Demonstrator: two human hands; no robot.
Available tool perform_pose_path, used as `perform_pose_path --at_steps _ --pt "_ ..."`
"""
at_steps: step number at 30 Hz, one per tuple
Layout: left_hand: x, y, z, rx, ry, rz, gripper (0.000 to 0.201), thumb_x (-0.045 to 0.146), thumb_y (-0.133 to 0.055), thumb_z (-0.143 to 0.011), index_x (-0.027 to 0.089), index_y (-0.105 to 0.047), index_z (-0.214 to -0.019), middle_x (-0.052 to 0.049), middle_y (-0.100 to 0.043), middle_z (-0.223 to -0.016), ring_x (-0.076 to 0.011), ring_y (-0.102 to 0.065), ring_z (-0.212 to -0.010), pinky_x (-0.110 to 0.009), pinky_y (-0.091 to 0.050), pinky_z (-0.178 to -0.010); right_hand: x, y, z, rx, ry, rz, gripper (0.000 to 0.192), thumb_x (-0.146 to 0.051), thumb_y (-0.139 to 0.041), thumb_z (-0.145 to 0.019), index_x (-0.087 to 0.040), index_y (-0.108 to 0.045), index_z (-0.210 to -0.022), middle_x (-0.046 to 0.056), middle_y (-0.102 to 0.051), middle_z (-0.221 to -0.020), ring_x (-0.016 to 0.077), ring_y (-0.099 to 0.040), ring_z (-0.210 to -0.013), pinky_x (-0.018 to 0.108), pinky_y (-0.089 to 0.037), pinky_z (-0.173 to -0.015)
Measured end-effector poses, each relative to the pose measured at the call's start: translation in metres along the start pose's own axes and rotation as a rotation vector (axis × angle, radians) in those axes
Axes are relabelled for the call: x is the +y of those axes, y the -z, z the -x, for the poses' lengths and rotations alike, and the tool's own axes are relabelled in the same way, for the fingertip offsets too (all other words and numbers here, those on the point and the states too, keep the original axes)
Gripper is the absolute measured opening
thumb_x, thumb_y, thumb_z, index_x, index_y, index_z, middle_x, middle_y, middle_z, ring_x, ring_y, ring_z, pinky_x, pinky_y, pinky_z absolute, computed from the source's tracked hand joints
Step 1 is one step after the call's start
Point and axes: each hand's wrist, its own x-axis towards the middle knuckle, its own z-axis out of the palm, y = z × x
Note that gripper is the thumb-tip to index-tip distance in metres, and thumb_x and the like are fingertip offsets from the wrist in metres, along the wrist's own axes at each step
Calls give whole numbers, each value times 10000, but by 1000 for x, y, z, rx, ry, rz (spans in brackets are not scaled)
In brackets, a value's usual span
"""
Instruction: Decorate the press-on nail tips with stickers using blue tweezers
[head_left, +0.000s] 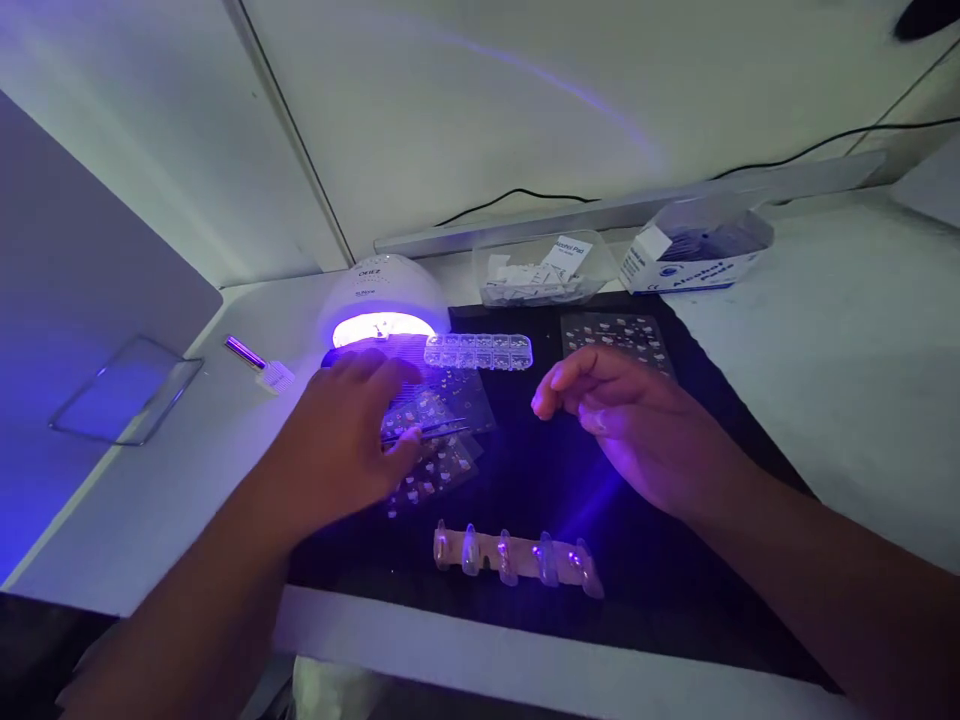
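Observation:
My left hand reaches over the sticker sheets in front of the glowing white nail lamp. Its thumb stands apart from the fingers, and nothing shows in its grasp; the fingertips are partly hidden. Thin tweezers lie on the sheets beside the thumb. Above the black mat, my right hand hangs with loosely bent fingers and no visible object between them. Nearer the front edge, a light strip carries several decorated false nails. A clear compartment case sits between the hands, farther back.
Along the back stand a clear tub of alcohol pads and an open alcohol pad box. Another sticker sheet lies behind my right hand. At the left are a nail polish bottle and a wire frame at the table edge.

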Motion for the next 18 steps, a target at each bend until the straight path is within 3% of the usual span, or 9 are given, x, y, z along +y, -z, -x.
perform_pose_path --at_steps 3,10,13,18 --pt "-12 -11 -13 -112 29 -78 231 248 -619 -846 165 -690 -1049 -126 -684 -1042 -333 -611 -1049 -568 -517 -907 7 5 -1 -36 38 85 237 -136 -607 -670 -259 -688 -857 22 -697 -825 228 -612 -810 375 -460 -767" --pt "-5 -31 -21 -251 22 -74 123 159 -578 -871 156 -701 -873 -93 -690 -907 -270 -627 -918 -430 -542 -806 15 19 3 -73 168 354 308 -94 -614 -746 -287 -689 -973 17 -677 -934 239 -615 -917 386 -466 -852" --pt "-10 -30 -21 -241 31 -13 112 157 -571 -874 149 -669 -821 -102 -684 -889 -275 -608 -911 -439 -516 -816 16 20 4 -69 247 448 340 -77 -595 -771 -302 -669 -1016 5 -666 -958 230 -623 -937 378 -476 -861" --pt "-16 -13 -17 -97 87 184 127 168 -483 -903 167 -589 -834 -84 -649 -822 -243 -573 -799 -419 -472 -740 12 17 9 -57 419 549 380 -68 -551 -826 -313 -602 -1113 22 -637 -1013 226 -632 -944 387 -510 -844"
